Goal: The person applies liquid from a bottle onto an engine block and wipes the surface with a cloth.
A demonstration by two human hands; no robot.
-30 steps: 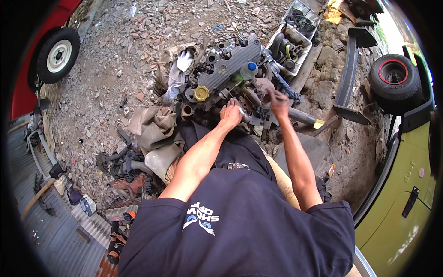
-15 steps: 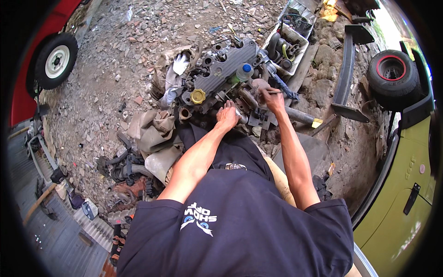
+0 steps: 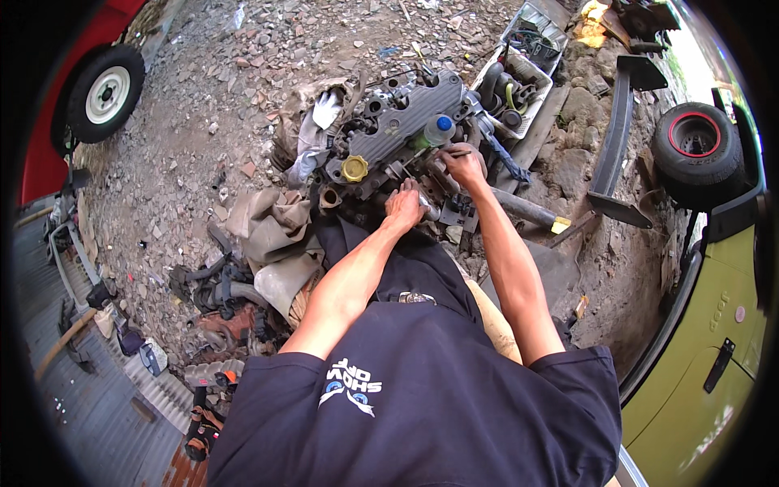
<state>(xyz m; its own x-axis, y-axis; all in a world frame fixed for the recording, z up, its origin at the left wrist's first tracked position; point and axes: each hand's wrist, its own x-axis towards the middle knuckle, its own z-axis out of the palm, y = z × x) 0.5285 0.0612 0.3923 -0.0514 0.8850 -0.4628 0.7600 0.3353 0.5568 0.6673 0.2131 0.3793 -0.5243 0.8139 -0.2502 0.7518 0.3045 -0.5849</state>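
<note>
Before me lies a car engine (image 3: 406, 122) with a grey ribbed top cover and a yellow filler cap (image 3: 355, 169). My left hand (image 3: 403, 204) has its fingers curled against the engine's near side, beside a silvery rounded part (image 3: 426, 209); what they grip is hidden. To its right, my right hand (image 3: 465, 167) is closed around a slim, dark, stick-like tool (image 3: 459, 153), over a rusty brown round part of the engine. A clear bottle (image 3: 428, 140) with a blue cap stands on the engine just beyond my hands.
A white crate (image 3: 531, 105) of hoses and parts sits beyond the engine at right. Crumpled tan cloth (image 3: 272, 231) and a white glove (image 3: 327, 109) lie to the left. A metal pipe (image 3: 527, 211) and bumper bar (image 3: 618, 138) extend at right, near a green vehicle (image 3: 706, 325).
My right hand has moved left with the slim tool, closer to the bottle and the engine's middle. My left hand stays at nearly the same spot. The whole view has shifted slightly.
</note>
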